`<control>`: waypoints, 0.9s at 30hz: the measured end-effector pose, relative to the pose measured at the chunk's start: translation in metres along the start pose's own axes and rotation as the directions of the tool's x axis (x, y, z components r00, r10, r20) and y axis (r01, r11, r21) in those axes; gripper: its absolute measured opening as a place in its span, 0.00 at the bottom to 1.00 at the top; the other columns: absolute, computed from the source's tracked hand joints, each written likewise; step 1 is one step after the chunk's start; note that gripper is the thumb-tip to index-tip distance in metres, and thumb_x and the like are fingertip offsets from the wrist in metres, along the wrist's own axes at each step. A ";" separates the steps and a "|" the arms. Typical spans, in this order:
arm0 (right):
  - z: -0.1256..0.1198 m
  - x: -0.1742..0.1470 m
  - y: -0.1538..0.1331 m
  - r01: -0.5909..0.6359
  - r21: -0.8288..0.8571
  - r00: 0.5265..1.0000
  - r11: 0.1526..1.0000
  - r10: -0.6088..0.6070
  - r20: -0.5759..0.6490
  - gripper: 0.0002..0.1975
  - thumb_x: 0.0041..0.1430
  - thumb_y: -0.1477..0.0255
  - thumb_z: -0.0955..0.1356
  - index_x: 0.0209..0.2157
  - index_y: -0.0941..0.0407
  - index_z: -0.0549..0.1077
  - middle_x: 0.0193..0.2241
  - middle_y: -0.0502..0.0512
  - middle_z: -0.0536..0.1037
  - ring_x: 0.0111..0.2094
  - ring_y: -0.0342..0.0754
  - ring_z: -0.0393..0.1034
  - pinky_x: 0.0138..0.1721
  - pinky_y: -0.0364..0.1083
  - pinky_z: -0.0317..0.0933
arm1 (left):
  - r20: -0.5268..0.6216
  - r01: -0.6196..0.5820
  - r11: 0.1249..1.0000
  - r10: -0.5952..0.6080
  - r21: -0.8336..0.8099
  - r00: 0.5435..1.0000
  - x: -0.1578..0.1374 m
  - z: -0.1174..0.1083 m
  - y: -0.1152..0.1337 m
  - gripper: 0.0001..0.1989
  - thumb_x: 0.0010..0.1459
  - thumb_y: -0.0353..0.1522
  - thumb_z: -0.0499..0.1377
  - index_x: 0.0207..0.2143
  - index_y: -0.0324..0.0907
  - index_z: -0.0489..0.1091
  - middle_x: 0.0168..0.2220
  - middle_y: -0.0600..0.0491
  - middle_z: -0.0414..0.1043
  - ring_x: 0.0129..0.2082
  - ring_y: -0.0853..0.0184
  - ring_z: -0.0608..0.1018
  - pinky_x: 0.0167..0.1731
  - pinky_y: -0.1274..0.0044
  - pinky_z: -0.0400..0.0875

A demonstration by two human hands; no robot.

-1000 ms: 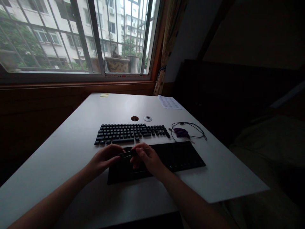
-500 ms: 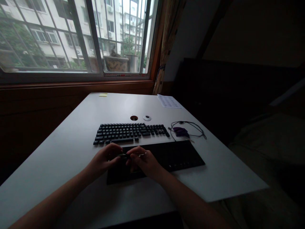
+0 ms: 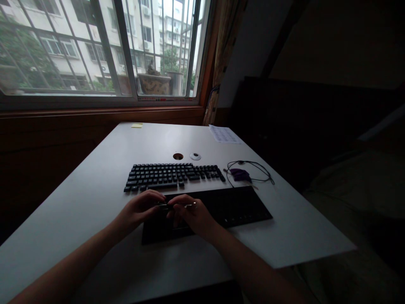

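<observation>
Both hands meet over the left part of a black keyboard base, its keys off. My left hand is pinched on a small dark piece, too dim to name. Fingers of my right hand are closed round a thin tool whose shiny metal end sticks out to the right. Its other end reaches the left fingertips. Just beyond the base lie black keycaps, set out in rows in a keyboard's layout.
Right of the keycaps are a coiled black cable and a purple cloth. Farther back on the white table are a round hole, a white ring-shaped cover, printed paper and yellow sticky notes.
Both hands stay nearly in place, still together. The metal end by the right hand has shifted slightly to the right and catches more light.
</observation>
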State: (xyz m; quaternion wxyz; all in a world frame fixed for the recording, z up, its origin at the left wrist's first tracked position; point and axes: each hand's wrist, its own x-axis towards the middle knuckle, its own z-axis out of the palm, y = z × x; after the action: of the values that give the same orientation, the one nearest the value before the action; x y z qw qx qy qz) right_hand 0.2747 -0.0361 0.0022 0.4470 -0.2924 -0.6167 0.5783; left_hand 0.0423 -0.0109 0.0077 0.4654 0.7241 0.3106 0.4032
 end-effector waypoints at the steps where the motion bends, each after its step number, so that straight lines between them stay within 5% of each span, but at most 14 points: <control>1: 0.000 0.000 0.000 0.001 0.007 1.000 1.000 -0.001 0.002 0.13 0.64 0.62 0.68 0.45 0.54 0.73 0.31 0.52 0.81 0.24 0.41 0.75 0.26 0.40 0.68 | -0.001 0.027 0.999 -0.027 -0.024 1.000 0.000 -0.001 0.001 0.08 0.60 0.33 0.62 0.42 0.41 0.74 0.46 0.46 0.73 0.48 0.60 0.75 0.49 0.69 0.70; 12: 0.001 -0.002 -0.002 -0.020 0.020 0.999 1.000 0.019 0.041 0.13 0.63 0.62 0.68 0.44 0.55 0.74 0.30 0.53 0.80 0.24 0.42 0.74 0.27 0.42 0.68 | -0.139 0.211 0.959 -0.239 -0.190 0.961 -0.002 -0.005 -0.005 0.11 0.60 0.38 0.63 0.42 0.43 0.76 0.46 0.47 0.76 0.47 0.60 0.76 0.47 0.72 0.70; 18: -0.001 -0.006 -0.013 0.046 -0.219 0.997 0.975 -0.059 -0.053 0.11 0.65 0.63 0.66 0.40 0.55 0.74 0.24 0.48 0.74 0.22 0.40 0.67 0.24 0.41 0.61 | -0.192 0.254 0.943 -0.296 -0.217 0.936 0.000 -0.005 -0.003 0.14 0.56 0.37 0.66 0.44 0.42 0.76 0.45 0.46 0.77 0.45 0.59 0.77 0.46 0.72 0.71; 23: -0.010 -0.009 -0.022 0.270 -0.621 0.882 0.736 -0.448 -0.148 0.09 0.67 0.70 0.61 0.33 0.55 0.70 0.32 0.52 0.69 0.35 0.46 0.66 0.39 0.48 0.62 | -0.162 0.259 0.918 -0.317 -0.299 0.935 -0.001 -0.003 -0.002 0.13 0.57 0.37 0.66 0.44 0.42 0.74 0.45 0.46 0.78 0.45 0.60 0.79 0.46 0.71 0.72; 27: -0.012 -0.008 -0.025 0.275 -0.784 0.833 0.557 -0.545 -0.096 0.08 0.68 0.72 0.59 0.33 0.54 0.66 0.37 0.54 0.66 0.41 0.49 0.62 0.46 0.53 0.59 | -0.113 0.266 0.914 -0.312 -0.306 0.943 -0.001 -0.002 0.001 0.11 0.58 0.37 0.65 0.41 0.40 0.74 0.44 0.46 0.79 0.43 0.61 0.80 0.45 0.71 0.74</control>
State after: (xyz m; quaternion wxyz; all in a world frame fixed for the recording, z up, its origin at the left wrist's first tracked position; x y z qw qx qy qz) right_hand 0.2931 -0.0418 0.0234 0.5076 -0.3856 -0.7645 0.0958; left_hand 0.0403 -0.0119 0.0089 0.5937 0.5603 0.3889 0.4271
